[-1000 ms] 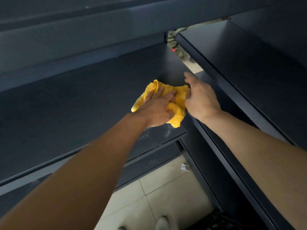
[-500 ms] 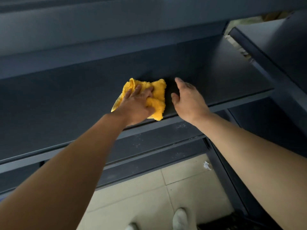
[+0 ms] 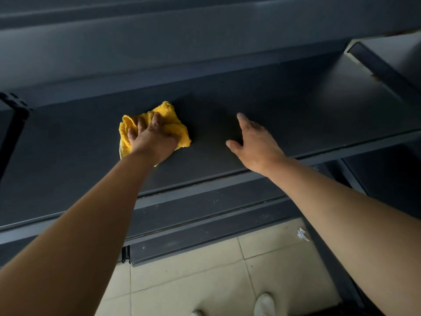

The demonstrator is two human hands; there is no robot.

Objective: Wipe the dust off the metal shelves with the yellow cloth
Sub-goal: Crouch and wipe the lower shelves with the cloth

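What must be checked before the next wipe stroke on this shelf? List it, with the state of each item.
1. Grip: the left hand grips the yellow cloth: ok.
2. Contact: the yellow cloth lies on the shelf: ok.
3. Path to the right free: not ok, the right hand lies open there.
4. Dust left on this shelf: cannot tell, too dark.
5. Clean lower shelf: not ok, pale specks show.

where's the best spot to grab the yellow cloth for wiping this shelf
The bunched middle of the cloth, from above, palm down, as the left hand does. It lies crumpled on the flat shelf, so the raised folds give fingers something to pinch.
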